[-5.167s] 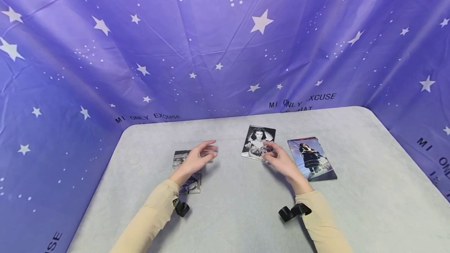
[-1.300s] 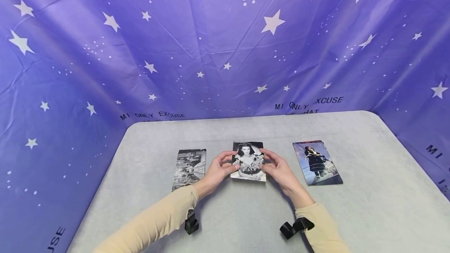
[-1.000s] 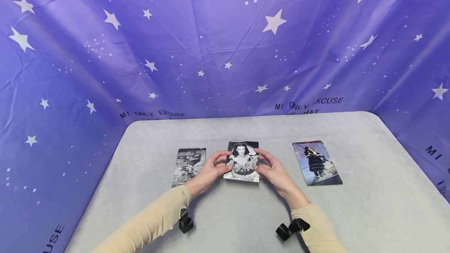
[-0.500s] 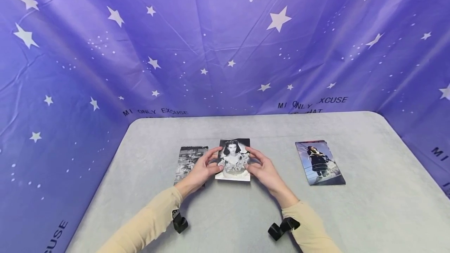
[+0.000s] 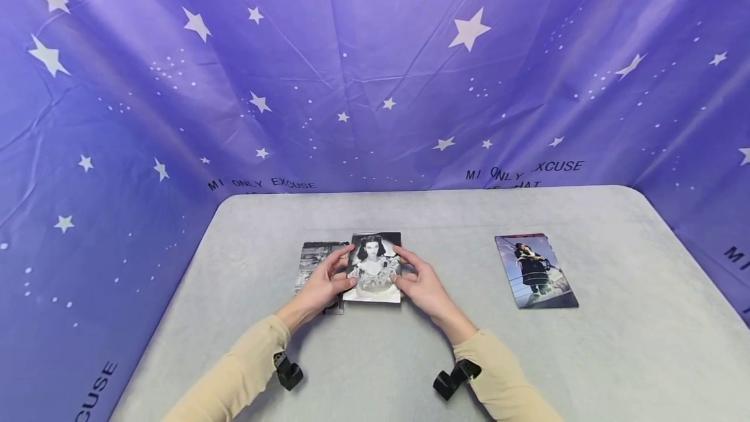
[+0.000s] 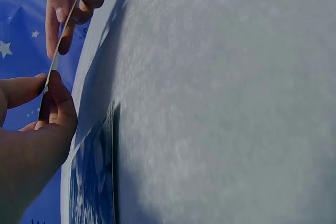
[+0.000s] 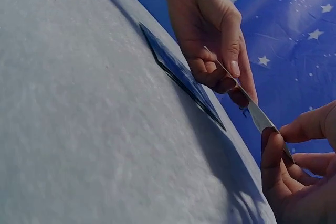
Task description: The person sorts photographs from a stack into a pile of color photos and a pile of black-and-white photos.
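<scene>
A black-and-white photo card of a dark-haired person in a floral dress is held up between both hands. My left hand pinches its left edge between thumb and fingers; my right hand does the same on the right edge. Seen edge-on in the left wrist view, the card is thin and raised off the table. Below and left of it lies a stack of black-and-white photo cards, partly hidden by the left hand and the held card. This stack also shows in the right wrist view.
On the right of the grey table lies a stack of colour photo cards, its top one showing figures at a ship's rail. A purple star-printed cloth hangs behind the table and along its sides. Black mounts sit on both wrists.
At first both hands were apart and the photo card lay on the table near the right hand. Both hands then took hold of it and have carried it leftward, close to the left stack.
</scene>
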`<control>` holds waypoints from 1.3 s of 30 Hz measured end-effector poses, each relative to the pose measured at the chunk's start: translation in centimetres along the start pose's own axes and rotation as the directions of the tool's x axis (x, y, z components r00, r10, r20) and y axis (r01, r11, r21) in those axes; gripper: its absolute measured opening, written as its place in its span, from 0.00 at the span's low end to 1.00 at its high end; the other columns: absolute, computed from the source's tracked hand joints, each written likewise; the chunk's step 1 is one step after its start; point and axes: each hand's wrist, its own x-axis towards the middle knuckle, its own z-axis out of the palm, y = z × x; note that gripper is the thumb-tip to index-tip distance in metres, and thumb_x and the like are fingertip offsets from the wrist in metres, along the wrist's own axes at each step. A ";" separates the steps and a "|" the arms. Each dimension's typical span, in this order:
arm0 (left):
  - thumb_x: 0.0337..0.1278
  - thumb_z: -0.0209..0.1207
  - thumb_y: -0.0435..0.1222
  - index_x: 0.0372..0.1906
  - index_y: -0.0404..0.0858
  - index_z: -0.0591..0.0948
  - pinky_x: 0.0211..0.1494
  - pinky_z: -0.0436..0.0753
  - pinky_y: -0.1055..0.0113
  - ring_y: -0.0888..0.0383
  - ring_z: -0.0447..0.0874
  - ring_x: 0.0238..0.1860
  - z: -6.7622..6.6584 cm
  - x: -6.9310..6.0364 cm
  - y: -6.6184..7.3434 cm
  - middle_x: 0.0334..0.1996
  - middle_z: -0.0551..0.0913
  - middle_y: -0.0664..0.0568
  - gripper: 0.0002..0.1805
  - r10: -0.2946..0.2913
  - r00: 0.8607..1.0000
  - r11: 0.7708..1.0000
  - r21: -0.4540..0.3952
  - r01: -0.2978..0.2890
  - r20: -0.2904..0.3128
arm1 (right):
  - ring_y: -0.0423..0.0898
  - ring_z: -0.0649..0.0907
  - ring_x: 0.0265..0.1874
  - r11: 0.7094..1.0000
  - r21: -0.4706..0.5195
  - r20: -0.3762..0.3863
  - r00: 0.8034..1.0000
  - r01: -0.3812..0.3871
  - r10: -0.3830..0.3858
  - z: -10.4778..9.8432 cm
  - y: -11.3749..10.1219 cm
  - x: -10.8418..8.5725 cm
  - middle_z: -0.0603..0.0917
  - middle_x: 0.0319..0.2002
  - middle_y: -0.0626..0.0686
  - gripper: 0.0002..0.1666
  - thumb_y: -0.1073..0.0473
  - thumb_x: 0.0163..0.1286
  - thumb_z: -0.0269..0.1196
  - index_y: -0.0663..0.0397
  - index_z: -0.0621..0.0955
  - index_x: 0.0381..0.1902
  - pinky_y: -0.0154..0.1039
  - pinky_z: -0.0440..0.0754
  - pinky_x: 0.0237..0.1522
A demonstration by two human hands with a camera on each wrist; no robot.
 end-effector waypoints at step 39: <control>0.44 0.62 0.19 0.65 0.22 0.65 0.30 0.72 0.73 0.61 0.72 0.29 -7.0 -5.2 2.3 0.50 0.70 0.31 0.37 0.037 0.984 0.889 0.456 0.048 -0.175 | 0.37 0.73 0.24 0.771 -0.601 0.107 0.977 0.210 -0.182 9.4 1.0 1.6 0.72 0.48 0.64 0.41 0.66 0.52 0.67 0.73 0.69 0.64 0.34 0.75 0.32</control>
